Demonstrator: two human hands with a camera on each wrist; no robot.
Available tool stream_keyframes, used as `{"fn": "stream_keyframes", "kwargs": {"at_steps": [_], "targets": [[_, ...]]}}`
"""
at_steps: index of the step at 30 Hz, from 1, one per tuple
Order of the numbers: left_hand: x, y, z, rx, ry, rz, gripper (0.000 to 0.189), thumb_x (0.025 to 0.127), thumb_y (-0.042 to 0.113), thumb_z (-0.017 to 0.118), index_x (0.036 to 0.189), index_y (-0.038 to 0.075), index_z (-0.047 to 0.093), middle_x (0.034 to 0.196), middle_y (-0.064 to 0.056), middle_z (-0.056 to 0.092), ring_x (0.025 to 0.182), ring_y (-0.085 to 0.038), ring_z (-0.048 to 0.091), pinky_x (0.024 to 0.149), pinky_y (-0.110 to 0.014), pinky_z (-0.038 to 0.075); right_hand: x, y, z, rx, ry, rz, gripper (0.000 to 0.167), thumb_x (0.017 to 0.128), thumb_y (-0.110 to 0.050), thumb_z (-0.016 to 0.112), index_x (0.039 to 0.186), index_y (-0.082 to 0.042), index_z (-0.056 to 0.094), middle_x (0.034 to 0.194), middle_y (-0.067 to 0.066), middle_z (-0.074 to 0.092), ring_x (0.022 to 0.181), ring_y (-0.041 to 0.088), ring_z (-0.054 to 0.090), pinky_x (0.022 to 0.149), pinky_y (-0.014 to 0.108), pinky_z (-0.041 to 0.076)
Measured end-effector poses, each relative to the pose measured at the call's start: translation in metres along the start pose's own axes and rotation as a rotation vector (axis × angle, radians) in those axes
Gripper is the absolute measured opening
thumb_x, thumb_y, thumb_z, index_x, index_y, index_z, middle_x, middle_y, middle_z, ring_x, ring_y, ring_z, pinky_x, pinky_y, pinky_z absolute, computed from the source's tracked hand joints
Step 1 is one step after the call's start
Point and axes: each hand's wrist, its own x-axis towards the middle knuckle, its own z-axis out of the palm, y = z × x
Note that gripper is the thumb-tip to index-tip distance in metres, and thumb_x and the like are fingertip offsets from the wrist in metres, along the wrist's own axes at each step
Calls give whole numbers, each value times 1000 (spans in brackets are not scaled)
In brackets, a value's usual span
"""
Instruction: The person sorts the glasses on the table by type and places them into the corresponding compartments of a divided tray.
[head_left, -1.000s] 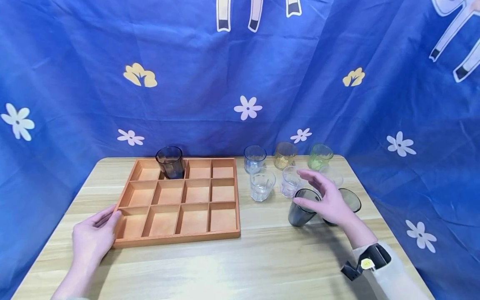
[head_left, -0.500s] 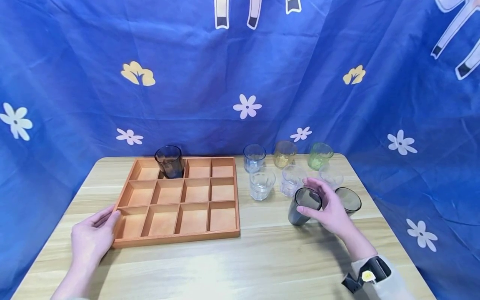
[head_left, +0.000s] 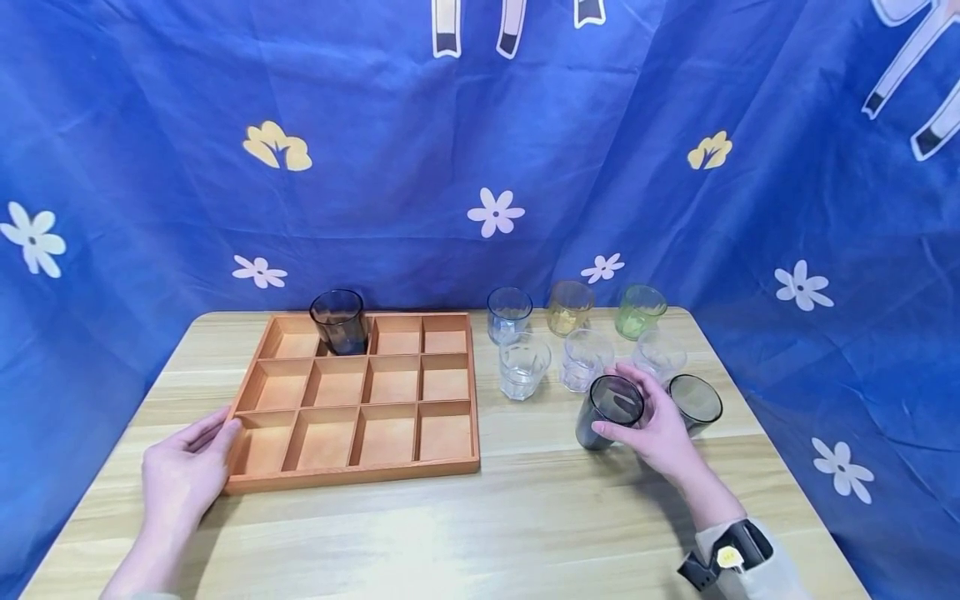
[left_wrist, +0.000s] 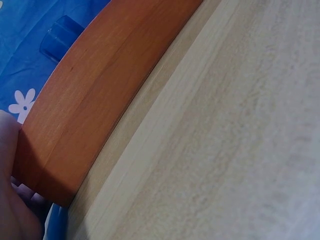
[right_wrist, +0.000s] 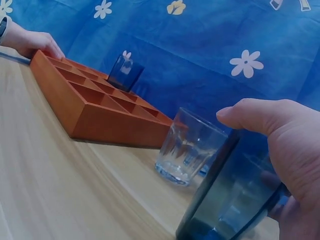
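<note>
A dark grey tinted glass [head_left: 597, 423] stands on the table at the right. My right hand [head_left: 660, 429] grips its upper part, thumb on the near side and fingers behind. In the right wrist view the thumb [right_wrist: 250, 114] lies by the rim of this glass [right_wrist: 232, 195]. On the left, my left hand [head_left: 183, 471] holds the near left corner of a wooden divided tray [head_left: 352, 477]; its thumb lies over the rim. The left wrist view shows the tray's outer wall [left_wrist: 95, 95] beside part of that hand [left_wrist: 15, 200].
Another dark glass [head_left: 339, 325] sits in the tray's back row. Right of the tray stand clear glasses [head_left: 522, 371], plus a blue [head_left: 509, 317], an amber [head_left: 570, 310] and a green glass [head_left: 641, 314]. A second smoky glass [head_left: 697, 404] stands just behind my right hand.
My right hand has lowered and closed in around the dark grey glass, its fingers now against it. The left hand and the tray have stayed in place.
</note>
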Motion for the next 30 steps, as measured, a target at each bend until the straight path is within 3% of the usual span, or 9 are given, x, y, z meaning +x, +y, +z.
{"fn": "stream_keyframes", "kwargs": {"at_steps": [11, 18, 24, 30], "targets": [[1, -2, -1, -12, 3, -22, 44, 99, 26, 78, 134, -1, 71, 98, 28, 71, 82, 24, 58, 73, -1, 47, -5, 15, 2, 59, -5, 45, 88, 76, 19, 85, 152, 7, 43, 143, 26, 57, 132, 35, 57, 111, 40, 49], [0, 1, -1, 23, -4, -16, 45, 100, 29, 77, 134, 1, 72, 106, 17, 74, 83, 23, 58, 72, -2, 47, -8, 22, 4, 33, 23, 47, 81, 76, 18, 85, 148, 7, 49, 139, 27, 60, 127, 26, 62, 110, 40, 49], [0, 0, -1, 11, 0, -7, 43, 100, 27, 77, 133, 0, 72, 100, 24, 71, 82, 24, 57, 72, -2, 47, -9, 26, 6, 28, 66, 21, 78, 74, 19, 86, 144, 8, 53, 135, 29, 62, 123, 27, 64, 108, 38, 51], [1, -1, -1, 45, -7, -9, 44, 100, 30, 76, 134, 1, 72, 111, 8, 74, 83, 24, 57, 72, -2, 47, -9, 26, 9, 49, 81, 2, 77, 73, 22, 85, 142, 10, 54, 135, 32, 61, 123, 30, 65, 107, 41, 52]]}}
